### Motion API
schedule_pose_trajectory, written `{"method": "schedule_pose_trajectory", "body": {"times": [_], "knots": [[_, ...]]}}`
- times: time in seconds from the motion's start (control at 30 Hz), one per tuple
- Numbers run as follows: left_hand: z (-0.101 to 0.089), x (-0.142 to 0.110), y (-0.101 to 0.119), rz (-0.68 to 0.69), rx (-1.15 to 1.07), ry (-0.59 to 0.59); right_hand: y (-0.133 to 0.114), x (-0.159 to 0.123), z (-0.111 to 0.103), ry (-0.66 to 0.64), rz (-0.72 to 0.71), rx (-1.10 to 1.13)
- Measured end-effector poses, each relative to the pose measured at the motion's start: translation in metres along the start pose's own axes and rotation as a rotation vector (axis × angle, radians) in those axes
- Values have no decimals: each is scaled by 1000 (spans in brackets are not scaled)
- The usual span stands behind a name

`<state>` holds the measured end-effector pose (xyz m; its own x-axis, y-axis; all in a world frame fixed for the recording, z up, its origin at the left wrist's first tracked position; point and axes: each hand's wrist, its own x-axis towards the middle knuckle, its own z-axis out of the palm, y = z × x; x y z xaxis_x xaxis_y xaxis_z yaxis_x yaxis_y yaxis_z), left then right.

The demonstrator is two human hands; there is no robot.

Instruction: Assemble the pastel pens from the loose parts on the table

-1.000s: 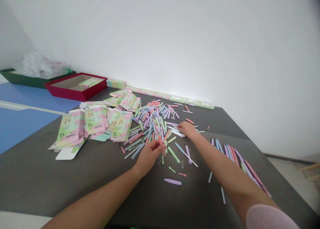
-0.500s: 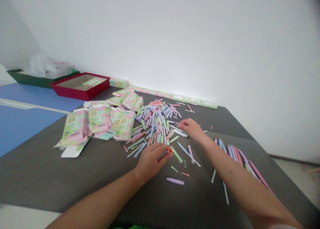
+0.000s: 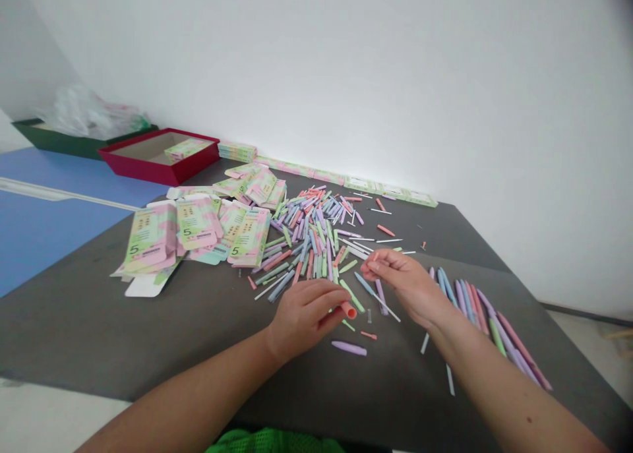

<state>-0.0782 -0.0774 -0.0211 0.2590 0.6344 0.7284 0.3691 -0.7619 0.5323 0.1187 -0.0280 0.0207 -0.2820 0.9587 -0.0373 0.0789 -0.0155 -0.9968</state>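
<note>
My left hand [image 3: 306, 318] is closed around a coral pen barrel [image 3: 350, 311], a hollow tube whose open end points right, toward my other hand. The fingers of my right hand [image 3: 403, 278] are pinched together, and a small coral pen part [image 3: 376, 257] shows between them, mostly covered. Under and beyond both hands spreads a heap of pastel pen parts [image 3: 316, 232]. Close by on the table lie a blue pen piece with a white refill [image 3: 378, 298], a purple barrel [image 3: 349, 348] and a small coral piece [image 3: 368, 335].
Printed card boxes [image 3: 198, 222] lie piled at left. Behind them stand a red tray [image 3: 173, 171] and a green tray [image 3: 74, 143] with plastic bags. A row of pastel pens [image 3: 482, 308] lies by my right forearm. Flat boxes [image 3: 366, 186] line the wall along the dark table [image 3: 198, 334].
My right hand has drawn back from the heap, nearer to me, with a small coral part now showing in its fingers. My left hand has shifted slightly right, its barrel's opening more visible.
</note>
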Motion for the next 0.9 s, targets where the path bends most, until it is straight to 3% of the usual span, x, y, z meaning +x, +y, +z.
{"method": "schedule_pose_trajectory", "body": {"times": [0.07, 0.2, 0.33, 0.5, 0.7, 0.8, 0.9], "knots": [[2, 2, -1, -243, -192, -1, 2, -1, 0, 5, 2, -16], [9, 9, -7, -879, -916, 33, 9, -2, -1, 24, 29, -54], [11, 11, -13, -1154, -1362, 80, 13, -5, -4, 92, 2, -127], [11, 10, -15, -1254, -1550, 89, 12, -7, -6, 158, -19, -155], [10, 13, -16, -1309, -1555, 122, 6, -9, -2, 145, 12, -74], [13, 11, -15, -1220, -1412, 51, 3, -11, 2, 144, 49, 14], [16, 7, -10, -1012, -1040, -100, -1, -14, 5, 128, 68, 138]]}}
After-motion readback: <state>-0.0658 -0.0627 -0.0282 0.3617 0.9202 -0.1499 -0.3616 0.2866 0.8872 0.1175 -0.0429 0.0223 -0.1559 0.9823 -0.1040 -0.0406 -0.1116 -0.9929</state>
